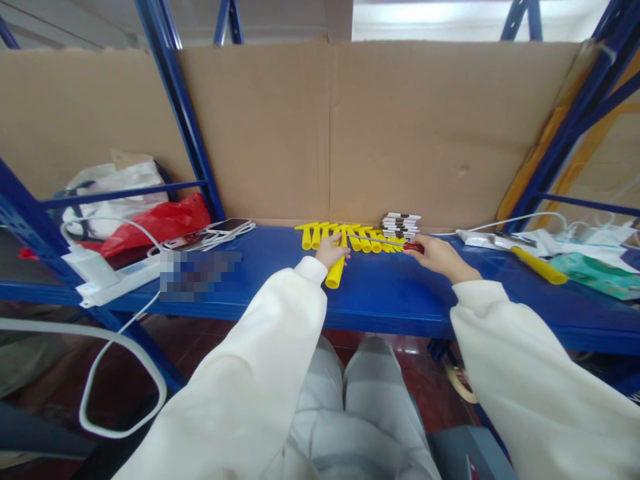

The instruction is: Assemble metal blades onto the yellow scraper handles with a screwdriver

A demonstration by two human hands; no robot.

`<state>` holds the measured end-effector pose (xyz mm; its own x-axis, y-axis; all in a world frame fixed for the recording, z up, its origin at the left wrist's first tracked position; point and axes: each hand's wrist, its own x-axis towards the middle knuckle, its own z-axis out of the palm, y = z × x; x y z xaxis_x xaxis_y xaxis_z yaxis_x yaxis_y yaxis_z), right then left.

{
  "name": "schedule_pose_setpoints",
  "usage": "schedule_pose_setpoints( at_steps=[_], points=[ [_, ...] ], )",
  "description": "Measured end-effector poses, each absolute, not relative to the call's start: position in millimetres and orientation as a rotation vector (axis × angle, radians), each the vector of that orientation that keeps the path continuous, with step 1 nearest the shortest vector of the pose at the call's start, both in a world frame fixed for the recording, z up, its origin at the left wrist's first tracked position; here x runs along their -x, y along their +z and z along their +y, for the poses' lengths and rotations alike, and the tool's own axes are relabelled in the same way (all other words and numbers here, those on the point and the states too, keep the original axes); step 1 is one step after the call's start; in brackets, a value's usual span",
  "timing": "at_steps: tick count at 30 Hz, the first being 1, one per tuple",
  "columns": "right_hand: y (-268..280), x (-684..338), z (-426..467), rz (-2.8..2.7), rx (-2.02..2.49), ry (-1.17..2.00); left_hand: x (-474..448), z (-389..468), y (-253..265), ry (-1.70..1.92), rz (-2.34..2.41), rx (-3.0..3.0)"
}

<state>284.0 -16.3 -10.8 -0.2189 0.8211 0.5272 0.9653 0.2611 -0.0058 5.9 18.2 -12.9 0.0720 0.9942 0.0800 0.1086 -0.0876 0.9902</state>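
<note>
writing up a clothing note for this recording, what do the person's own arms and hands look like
Both arms wear long, loose off-white sleeves, the left sleeve and right sleeve alike, plain with no visible markings. Each narrows to a snug cuff of the same colour. The left hand and right hand are ungloved; any rings would be too small to tell.

Cardboard backs the blue shelving; dark red floor below; bright light behind.

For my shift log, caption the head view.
Left grip on a yellow part, right grip on a red-handled tool, near more yellow pieces on a blue shelf.
</note>
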Motion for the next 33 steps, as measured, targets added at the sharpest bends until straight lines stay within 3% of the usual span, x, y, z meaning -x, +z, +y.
schedule_pose_setpoints(
  at_steps=[33],
  points=[
    [-17.7, -293.8, -4.8, -2.175, 1.444, -0.317, -4.1, 17.8, -11.5, 1.117, 1.182, -1.446]
  ],
)
